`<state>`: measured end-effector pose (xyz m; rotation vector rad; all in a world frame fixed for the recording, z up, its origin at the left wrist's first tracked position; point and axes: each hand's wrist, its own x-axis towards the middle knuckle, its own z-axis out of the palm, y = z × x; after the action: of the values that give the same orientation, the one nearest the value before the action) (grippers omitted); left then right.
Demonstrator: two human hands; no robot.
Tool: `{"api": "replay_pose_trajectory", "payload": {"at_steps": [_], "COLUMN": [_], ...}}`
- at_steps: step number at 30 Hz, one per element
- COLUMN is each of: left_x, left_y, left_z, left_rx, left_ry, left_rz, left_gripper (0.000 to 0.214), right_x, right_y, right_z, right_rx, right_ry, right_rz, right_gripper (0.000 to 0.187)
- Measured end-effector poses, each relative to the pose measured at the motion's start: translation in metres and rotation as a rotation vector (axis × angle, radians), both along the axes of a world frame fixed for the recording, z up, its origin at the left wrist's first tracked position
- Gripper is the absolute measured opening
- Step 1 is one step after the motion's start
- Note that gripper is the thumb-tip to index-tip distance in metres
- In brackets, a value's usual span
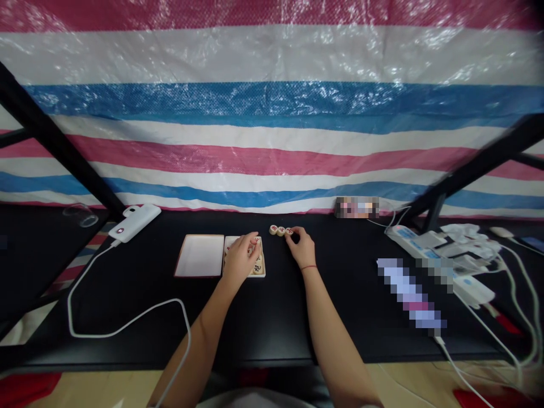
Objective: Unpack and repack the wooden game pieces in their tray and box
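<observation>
Three discs (pixel 281 230) (right hand (pixel 302 248) touching), one box (pixel 260 275)

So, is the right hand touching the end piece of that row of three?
Touching. In the head view the right hand meets the rightmost piece at its fingertips; no gap shows.

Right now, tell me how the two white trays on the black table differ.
The left tray lies bare, with nothing in it; the right tray holds round game pieces. The left tray is untouched; the left hand covers much of the right tray. Both are white, rectangular and side by side.
</observation>
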<state>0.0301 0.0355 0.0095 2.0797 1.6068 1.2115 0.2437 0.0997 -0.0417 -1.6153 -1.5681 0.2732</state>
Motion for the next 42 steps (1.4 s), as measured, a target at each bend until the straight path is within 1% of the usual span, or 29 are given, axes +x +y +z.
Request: {"api": "replay_pose_trajectory", "payload": {"at_steps": [5,8,11,13,14,16,18,20,22,25,29,31,33,34,36,39,41,42], "left_x": [-0.001,-0.002,-0.007,-0.01,-0.01,-0.01,-0.007,-0.001,0.006,0.014,0.016,0.015,0.013,0.012,0.01,0.01,0.01,0.01], "left_y": [0.001,0.002,0.002,0.004,0.005,0.007,0.011,0.013,0.014,0.013,0.013,0.014,0.013,0.013,0.011,0.007,0.005,0.004], "left_z": [0.001,-0.001,0.0,0.002,0.003,0.004,0.004,0.005,0.005,0.006,0.009,0.012,0.014,0.016,0.018,0.017,0.016,0.014], "left_rx": [-0.018,-0.026,-0.059,-0.1,-0.126,-0.183,-0.225,-0.227,-0.2,-0.184,-0.203,-0.191,-0.148,-0.118,-0.069,-0.034,0.01,0.036], "left_ry": [-0.01,0.01,0.112,0.21,0.26,0.351,0.413,0.44,0.451,0.452,0.395,0.346,0.277,0.233,0.119,-0.084,-0.207,-0.265], "left_rz": [0.008,0.036,0.167,0.27,0.304,0.336,0.328,0.295,0.258,0.221,0.218,0.247,0.259,0.245,0.174,0.055,0.037,0.046], "left_gripper": [0.029,0.029,0.027,0.023,0.022,0.025,0.032,0.037,0.037,0.032,0.02,0.015,0.012,0.011,0.01,0.01,0.01,0.01], "right_x": [0.001,0.002,-0.004,-0.014,-0.021,-0.037,-0.052,-0.063,-0.068,-0.068,-0.065,-0.065,-0.065,-0.066,-0.069,-0.072,-0.068,-0.062], "right_y": [0.001,0.002,-0.003,-0.009,-0.012,-0.02,-0.027,-0.031,-0.033,-0.033,-0.032,-0.032,-0.035,-0.037,-0.041,-0.047,-0.046,-0.043], "right_z": [-0.002,0.001,0.009,0.016,0.019,0.022,0.024,0.023,0.023,0.022,0.024,0.026,0.03,0.033,0.039,0.046,0.048,0.047], "right_rx": [0.027,0.038,0.147,0.207,0.206,0.143,0.063,0.02,0.012,0.012,0.006,0.05,0.112,0.14,0.183,0.222,0.242,0.252], "right_ry": [-0.036,-0.046,-0.071,-0.071,-0.057,-0.013,0.02,0.022,0.014,0.017,0.054,0.075,0.087,0.091,0.102,0.105,0.092,0.089], "right_rz": [0.017,0.016,-0.026,-0.044,-0.022,0.101,0.233,0.297,0.306,0.303,0.316,0.323,0.338,0.351,0.374,0.391,0.372,0.331], "right_gripper": [0.024,0.025,0.027,0.024,0.022,0.02,0.021,0.022,0.022,0.022,0.019,0.017,0.022,0.025,0.027,0.023,0.023,0.023]}}
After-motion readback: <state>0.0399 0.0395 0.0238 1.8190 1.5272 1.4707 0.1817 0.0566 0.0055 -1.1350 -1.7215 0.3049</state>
